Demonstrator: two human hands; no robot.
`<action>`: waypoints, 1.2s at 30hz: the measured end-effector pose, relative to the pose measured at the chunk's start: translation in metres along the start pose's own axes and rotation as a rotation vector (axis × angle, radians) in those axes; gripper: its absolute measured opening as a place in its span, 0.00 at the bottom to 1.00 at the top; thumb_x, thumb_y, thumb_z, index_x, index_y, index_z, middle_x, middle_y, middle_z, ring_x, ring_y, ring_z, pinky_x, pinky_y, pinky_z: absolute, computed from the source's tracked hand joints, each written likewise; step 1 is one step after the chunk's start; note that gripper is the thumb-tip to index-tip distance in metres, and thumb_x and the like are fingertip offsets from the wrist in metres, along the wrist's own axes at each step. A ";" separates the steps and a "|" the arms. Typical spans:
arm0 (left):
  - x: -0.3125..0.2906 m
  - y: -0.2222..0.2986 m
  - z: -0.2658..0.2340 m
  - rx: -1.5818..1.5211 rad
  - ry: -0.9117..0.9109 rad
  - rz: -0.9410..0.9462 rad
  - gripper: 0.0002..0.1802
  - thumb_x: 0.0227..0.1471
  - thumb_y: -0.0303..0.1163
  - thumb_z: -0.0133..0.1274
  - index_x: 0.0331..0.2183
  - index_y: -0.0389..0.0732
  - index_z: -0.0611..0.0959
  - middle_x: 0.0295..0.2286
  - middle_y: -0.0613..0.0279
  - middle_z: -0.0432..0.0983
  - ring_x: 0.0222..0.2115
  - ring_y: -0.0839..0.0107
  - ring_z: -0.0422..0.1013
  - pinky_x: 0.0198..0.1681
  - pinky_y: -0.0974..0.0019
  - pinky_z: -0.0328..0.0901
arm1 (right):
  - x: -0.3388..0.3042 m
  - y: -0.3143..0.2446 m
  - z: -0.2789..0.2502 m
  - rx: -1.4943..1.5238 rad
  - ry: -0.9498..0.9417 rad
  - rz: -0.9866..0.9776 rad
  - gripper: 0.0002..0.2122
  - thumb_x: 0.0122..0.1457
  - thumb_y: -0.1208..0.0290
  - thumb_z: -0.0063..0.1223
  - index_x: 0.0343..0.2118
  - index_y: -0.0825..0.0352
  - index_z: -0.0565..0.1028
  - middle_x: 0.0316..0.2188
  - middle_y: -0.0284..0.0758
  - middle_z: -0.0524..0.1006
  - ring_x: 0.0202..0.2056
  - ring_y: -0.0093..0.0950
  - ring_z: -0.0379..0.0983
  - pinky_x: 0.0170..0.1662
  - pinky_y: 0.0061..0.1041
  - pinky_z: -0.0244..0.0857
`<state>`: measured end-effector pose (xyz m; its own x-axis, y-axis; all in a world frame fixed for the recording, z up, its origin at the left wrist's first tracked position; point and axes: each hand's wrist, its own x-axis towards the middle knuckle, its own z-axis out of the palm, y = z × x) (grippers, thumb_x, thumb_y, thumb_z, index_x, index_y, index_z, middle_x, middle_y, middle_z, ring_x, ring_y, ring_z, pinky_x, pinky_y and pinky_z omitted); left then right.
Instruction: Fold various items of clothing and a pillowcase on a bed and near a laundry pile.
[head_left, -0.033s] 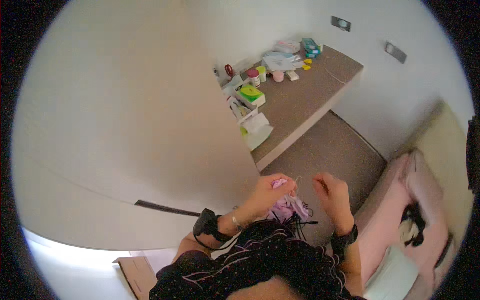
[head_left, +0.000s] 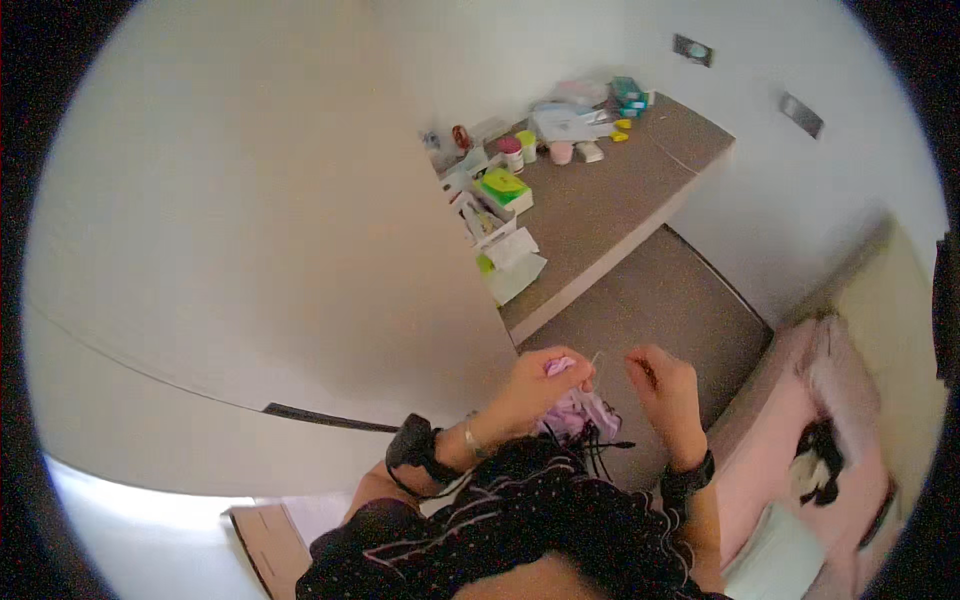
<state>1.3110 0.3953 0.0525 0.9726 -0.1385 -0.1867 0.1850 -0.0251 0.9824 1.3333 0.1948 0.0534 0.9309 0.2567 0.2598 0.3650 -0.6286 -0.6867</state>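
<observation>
Left hand (head_left: 538, 388): fingers closed on lilac cloth (head_left: 577, 413).
Cloth position: bunched, hanging below the left hand.
Right hand (head_left: 670, 395): apart from the cloth, fingers curled; whether gripping anything, I cannot tell.
Table (head_left: 630, 190): beyond both hands, carrying a green-and-white box (head_left: 503, 189).

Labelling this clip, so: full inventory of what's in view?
Cloth: 1, light purple, lower centre
Desk: 1, brown, upper centre
Box: 1, green and white, desk's left side
Jar: 1, white with dark red lid, behind that box
Papers and packets: count unclear, mostly pale, desk's far side
Wall plates: 2, grey, right wall
Panel: 1, off-white, left
Bedding: 1, pink, right
Pillow: 1, pale, lower right
Bundle: 1, black and white, on bedding
Wristbands: 2, black, on the wrists
Left grip: 1, bare, closed on cloth
Right grip: 1, bare, fingers curled, contents unclear
</observation>
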 end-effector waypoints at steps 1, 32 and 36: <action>0.016 0.000 0.001 -0.083 -0.014 -0.031 0.09 0.52 0.33 0.52 0.30 0.36 0.79 0.24 0.65 0.75 0.26 0.80 0.68 0.31 0.75 0.64 | 0.016 0.008 -0.003 0.003 -0.037 -0.043 0.05 0.52 0.71 0.52 0.31 0.63 0.75 0.24 0.42 0.75 0.24 0.38 0.73 0.26 0.29 0.65; 0.159 0.008 0.049 -0.374 1.317 -0.452 0.10 0.50 0.31 0.53 0.30 0.33 0.80 0.25 0.64 0.77 0.28 0.79 0.69 0.34 0.74 0.65 | 0.723 0.080 0.508 -0.133 -0.399 -0.337 0.25 0.43 0.47 0.54 0.33 0.68 0.75 0.33 0.43 0.77 0.35 0.42 0.73 0.37 0.38 0.67; 0.158 0.002 0.053 -0.390 1.385 -0.369 0.10 0.50 0.31 0.53 0.30 0.33 0.80 0.25 0.65 0.77 0.27 0.79 0.69 0.33 0.74 0.65 | 0.720 0.065 0.502 -0.204 -0.356 -0.395 0.15 0.45 0.53 0.53 0.30 0.60 0.77 0.30 0.42 0.77 0.33 0.41 0.74 0.34 0.36 0.67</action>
<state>1.4579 0.3205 0.0246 0.1790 0.8519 -0.4921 0.2527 0.4436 0.8598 2.0209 0.7077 -0.1452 0.6743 0.7106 0.2009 0.7126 -0.5549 -0.4294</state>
